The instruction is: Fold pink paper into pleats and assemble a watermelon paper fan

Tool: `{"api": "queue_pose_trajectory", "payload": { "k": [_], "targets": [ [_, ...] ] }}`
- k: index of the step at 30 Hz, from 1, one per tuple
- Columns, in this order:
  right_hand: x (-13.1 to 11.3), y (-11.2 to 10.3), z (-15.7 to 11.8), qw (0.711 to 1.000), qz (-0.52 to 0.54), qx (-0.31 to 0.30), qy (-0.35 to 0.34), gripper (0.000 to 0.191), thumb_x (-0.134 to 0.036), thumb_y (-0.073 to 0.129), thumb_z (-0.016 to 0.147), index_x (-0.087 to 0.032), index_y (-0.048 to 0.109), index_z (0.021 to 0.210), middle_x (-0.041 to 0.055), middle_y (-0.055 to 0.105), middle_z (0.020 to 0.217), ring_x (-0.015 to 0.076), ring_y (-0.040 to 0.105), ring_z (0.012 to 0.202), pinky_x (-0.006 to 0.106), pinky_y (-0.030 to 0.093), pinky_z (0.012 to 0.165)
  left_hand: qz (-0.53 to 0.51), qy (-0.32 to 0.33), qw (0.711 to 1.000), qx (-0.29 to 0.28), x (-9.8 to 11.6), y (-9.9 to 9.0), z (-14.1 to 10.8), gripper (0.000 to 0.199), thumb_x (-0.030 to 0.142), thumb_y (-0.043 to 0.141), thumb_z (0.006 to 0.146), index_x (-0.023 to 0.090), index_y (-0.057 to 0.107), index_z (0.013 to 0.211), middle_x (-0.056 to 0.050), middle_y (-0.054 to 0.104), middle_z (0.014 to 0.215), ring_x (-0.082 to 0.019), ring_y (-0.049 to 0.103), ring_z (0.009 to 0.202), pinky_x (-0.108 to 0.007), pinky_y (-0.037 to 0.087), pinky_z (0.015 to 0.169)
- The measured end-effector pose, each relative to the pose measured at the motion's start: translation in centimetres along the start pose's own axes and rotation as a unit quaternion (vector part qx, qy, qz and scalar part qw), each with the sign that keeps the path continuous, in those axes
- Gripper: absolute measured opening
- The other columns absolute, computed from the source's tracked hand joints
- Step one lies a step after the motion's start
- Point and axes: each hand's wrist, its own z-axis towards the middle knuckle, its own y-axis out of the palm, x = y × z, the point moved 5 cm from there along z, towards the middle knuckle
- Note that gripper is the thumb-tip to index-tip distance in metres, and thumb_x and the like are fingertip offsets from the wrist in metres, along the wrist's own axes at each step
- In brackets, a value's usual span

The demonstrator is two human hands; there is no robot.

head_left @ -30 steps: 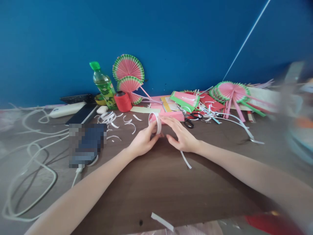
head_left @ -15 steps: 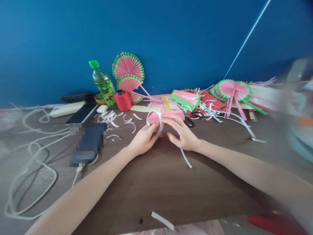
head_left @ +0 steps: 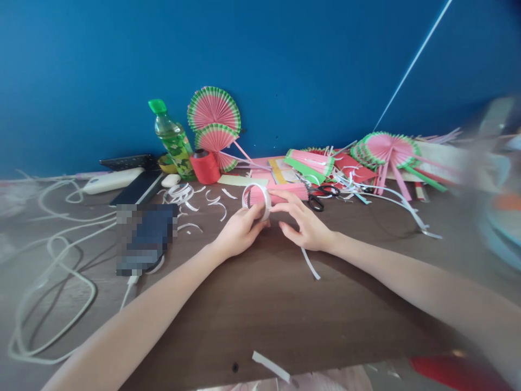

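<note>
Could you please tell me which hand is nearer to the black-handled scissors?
The right hand, just on the near side of the scissors; the left hand is farther left, holding the white ring.

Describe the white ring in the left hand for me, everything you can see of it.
The white ring is a narrow, smooth-looking hoop with a wide open centre, much like a roll of tape, though its material is uncertain. It is held up on edge, turned partly sideways. The left hand grips its lower part; the fingertips of the right hand are at or very near its right side. Pink pleated paper shows through the opening.
</note>
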Motion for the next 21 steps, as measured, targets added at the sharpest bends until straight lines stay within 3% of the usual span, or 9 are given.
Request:
{"api": "queue_pose_trajectory", "payload": {
  "k": [4, 8, 15, 21],
  "targets": [
    [-0.1, -0.1, -0.1, 1.0, -0.013, 0.014, -0.01, 0.036, -0.007, 0.045, 0.078, -0.024, 0.041, 0.109, 0.0123, 0.04, 0.134, 0.0259, 0.036, 0.128, 0.052, 0.039, 0.097, -0.041, -0.033, 0.999, -0.009, -0.1, 0.0, 0.0, 0.018, 0.022, 0.044, 0.086, 0.019, 0.047, 0.103, -0.002, 0.069, 0.082, -0.017, 0.065, 0.079, -0.031, 0.048, 0.073],
    [-0.5, -0.1, -0.1, 0.998, -0.025, 0.024, -0.044, 0.035, -0.008, 0.045, 0.078, -0.024, 0.041, 0.109, 0.0116, 0.051, 0.123, 0.0232, 0.046, 0.118, 0.046, 0.043, 0.092, -0.078, -0.066, 0.995, -0.002, -0.3, -0.2, 0.0, 0.015, 0.023, 0.044, 0.087, 0.02, 0.047, 0.102, 0.0, 0.07, 0.082, -0.014, 0.066, 0.077, -0.027, 0.048, 0.074],
    [-1.4, -0.3, 0.0, 0.995, -0.022, 0.039, -0.088, 0.045, -0.006, 0.046, 0.078, -0.023, 0.036, 0.12, 0.0112, 0.054, 0.115, 0.0216, 0.048, 0.115, 0.043, 0.045, 0.092, -0.126, -0.096, 0.987, 0.016, -0.7, -0.2, 0.0, 0.014, 0.026, 0.049, 0.085, 0.021, 0.047, 0.098, 0.001, 0.071, 0.083, -0.013, 0.067, 0.076, -0.027, 0.049, 0.077],
    [-1.0, -0.6, 0.0, 0.998, 0.002, 0.057, -0.04, 0.053, -0.01, 0.045, 0.08, -0.024, 0.029, 0.129, 0.0118, 0.047, 0.127, 0.0245, 0.042, 0.123, 0.05, 0.04, 0.099, -0.228, -0.131, 0.965, 0.005, -1.2, 0.1, 0.0, 0.016, 0.034, 0.049, 0.085, 0.018, 0.052, 0.089, -0.003, 0.071, 0.087, -0.014, 0.067, 0.078, -0.03, 0.049, 0.079]
  ]
}}
